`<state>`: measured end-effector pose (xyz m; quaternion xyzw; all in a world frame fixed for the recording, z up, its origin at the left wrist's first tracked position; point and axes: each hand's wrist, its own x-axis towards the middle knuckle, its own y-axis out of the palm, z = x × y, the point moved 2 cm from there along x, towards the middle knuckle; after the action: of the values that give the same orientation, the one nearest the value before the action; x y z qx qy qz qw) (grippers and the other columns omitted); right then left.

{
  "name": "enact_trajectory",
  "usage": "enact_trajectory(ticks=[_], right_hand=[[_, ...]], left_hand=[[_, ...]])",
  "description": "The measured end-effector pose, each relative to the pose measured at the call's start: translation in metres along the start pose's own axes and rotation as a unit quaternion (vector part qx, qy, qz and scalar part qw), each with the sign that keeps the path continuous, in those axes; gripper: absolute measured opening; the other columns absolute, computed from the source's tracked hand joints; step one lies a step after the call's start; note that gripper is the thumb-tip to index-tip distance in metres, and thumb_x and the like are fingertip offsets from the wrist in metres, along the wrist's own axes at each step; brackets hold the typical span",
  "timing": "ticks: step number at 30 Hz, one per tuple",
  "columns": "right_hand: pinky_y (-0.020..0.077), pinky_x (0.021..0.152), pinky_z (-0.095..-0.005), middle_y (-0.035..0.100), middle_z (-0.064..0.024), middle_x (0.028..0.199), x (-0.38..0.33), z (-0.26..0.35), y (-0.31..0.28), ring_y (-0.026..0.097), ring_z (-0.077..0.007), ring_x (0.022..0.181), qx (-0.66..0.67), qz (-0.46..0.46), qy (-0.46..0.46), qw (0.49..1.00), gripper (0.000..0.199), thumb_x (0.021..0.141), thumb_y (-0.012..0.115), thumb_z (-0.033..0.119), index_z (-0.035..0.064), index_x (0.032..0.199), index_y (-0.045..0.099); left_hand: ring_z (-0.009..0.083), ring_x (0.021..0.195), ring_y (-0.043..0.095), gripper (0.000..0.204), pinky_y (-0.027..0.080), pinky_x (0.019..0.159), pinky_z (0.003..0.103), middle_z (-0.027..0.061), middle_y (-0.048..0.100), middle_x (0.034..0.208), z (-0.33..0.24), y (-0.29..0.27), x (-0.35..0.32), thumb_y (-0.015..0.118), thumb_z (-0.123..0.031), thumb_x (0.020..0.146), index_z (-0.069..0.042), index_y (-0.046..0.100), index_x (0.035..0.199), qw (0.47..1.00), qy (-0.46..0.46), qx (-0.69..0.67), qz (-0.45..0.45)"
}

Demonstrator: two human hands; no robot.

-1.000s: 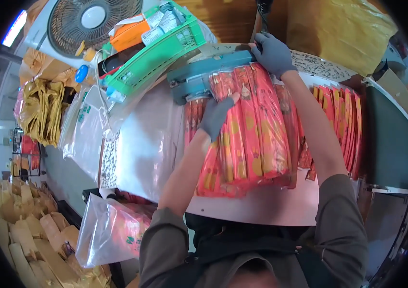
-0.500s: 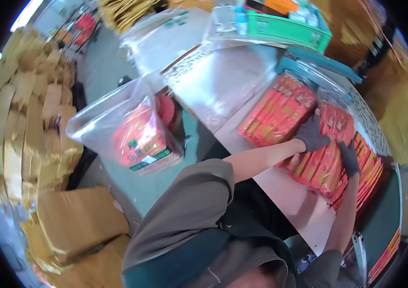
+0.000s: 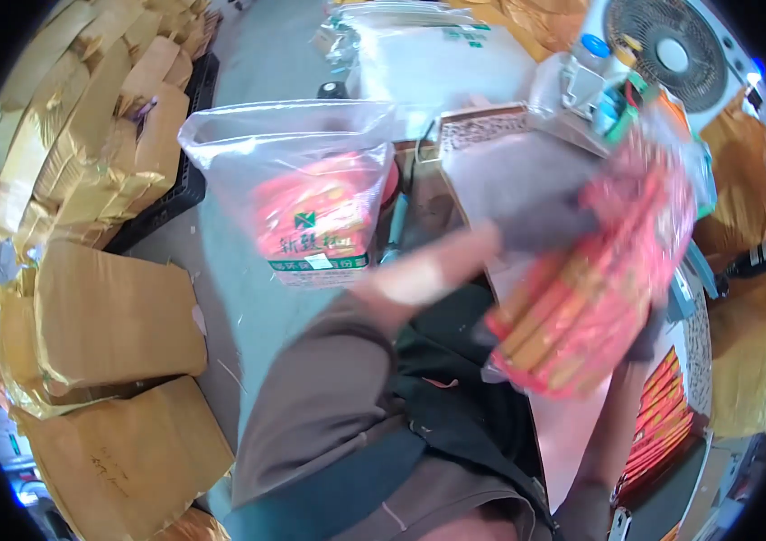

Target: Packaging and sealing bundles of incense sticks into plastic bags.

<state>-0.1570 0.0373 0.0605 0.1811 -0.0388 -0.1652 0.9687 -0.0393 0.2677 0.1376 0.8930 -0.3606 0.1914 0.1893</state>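
Note:
A clear-plastic-wrapped bundle of red and gold packets (image 3: 581, 307) is lifted off the table in front of me, tilted and smeared by motion. I cannot tell whether it is one bundle or two together. My left hand (image 3: 550, 224), in a dark grey glove, presses on its left side near the top. Along its lower right edge is my right hand (image 3: 646, 338), gloved as well, its fingers mostly hidden behind the bundle. To the left stands a large clear plastic bag (image 3: 288, 144), its mouth wide, with similar red packets (image 3: 324, 203) inside.
Loose red and gold packets (image 3: 663, 406) lie fanned at the right. Beyond the white tabletop (image 3: 527, 167) are bottles (image 3: 592, 54) and a fan (image 3: 672, 54). Brown wrapped parcels (image 3: 121, 311) are stacked at the left. A pile of flat plastic bags (image 3: 442, 68) lies at the back.
The bagged red packets have come up off the table with both hands. My view has turned, so the open plastic bag now sits nearer the middle.

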Motion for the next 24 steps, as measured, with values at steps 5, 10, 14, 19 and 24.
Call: enact_trajectory(ticks=[5, 10, 14, 19, 24], right_hand=[[0.046, 0.087, -0.0295, 0.061, -0.008, 0.106, 0.141, -0.001, 0.257, 0.058, -0.0159, 0.097, -0.028, 0.323, -0.049, 0.945, 0.039, 0.087, 0.053, 0.026, -0.0017, 0.115, 0.055], [0.0508, 0.079, -0.0303, 0.064, -0.0067, 0.095, 0.176, -0.051, 0.47, 0.062, -0.016, 0.089, 0.035, 0.398, -0.137, 0.907, 0.031, 0.076, 0.069, 0.011, 0.0008, 0.104, 0.06], [0.0505, 0.079, -0.031, 0.063, -0.005, 0.098, 0.154, -0.132, 0.531, 0.061, -0.014, 0.089, -0.067, 0.478, -0.153, 0.862, 0.043, 0.07, 0.075, 0.009, 0.0012, 0.108, 0.057], [0.045, 0.089, -0.0361, 0.062, -0.0115, 0.105, 0.135, -0.207, 0.497, 0.059, -0.0265, 0.098, -0.433, 0.647, -0.078, 0.623, 0.067, 0.056, 0.078, 0.032, 0.0052, 0.113, 0.055], [0.0413, 0.094, -0.038, 0.059, -0.0179, 0.114, 0.069, -0.223, 0.48, 0.056, -0.0344, 0.105, -0.619, 0.647, -0.142, 0.422, 0.063, 0.064, 0.071, 0.036, 0.0042, 0.117, 0.054]], left_hand=[[0.0268, 0.103, 0.057, 0.04, 0.047, 0.084, 0.033, 0.0137, 0.061, 0.108, -0.155, -0.26, -0.07, 0.073, -0.038, 0.07, -0.009, 0.066, 0.097, 0.608, -0.04, 0.742, -0.279], [0.0353, 0.099, 0.057, 0.038, 0.045, 0.088, 0.037, 0.0178, 0.058, 0.117, -0.186, -0.408, -0.178, 0.068, -0.03, 0.072, -0.013, 0.066, 0.106, 0.405, -0.33, 0.813, -0.256], [0.0225, 0.102, 0.057, 0.045, 0.044, 0.088, 0.031, 0.0122, 0.058, 0.118, -0.163, -0.454, -0.235, 0.06, -0.013, 0.075, -0.002, 0.056, 0.118, 0.757, -0.325, 0.481, -0.301], [0.0172, 0.114, 0.05, 0.054, 0.04, 0.097, 0.029, 0.0106, 0.052, 0.125, -0.172, -0.444, -0.272, 0.056, -0.002, 0.077, 0.005, 0.043, 0.129, 0.892, -0.15, 0.11, -0.411], [0.0208, 0.124, 0.042, 0.065, 0.032, 0.104, 0.032, 0.014, 0.041, 0.137, -0.185, -0.329, -0.246, 0.056, -0.003, 0.074, 0.007, 0.035, 0.135, 0.908, -0.079, 0.216, -0.35]])
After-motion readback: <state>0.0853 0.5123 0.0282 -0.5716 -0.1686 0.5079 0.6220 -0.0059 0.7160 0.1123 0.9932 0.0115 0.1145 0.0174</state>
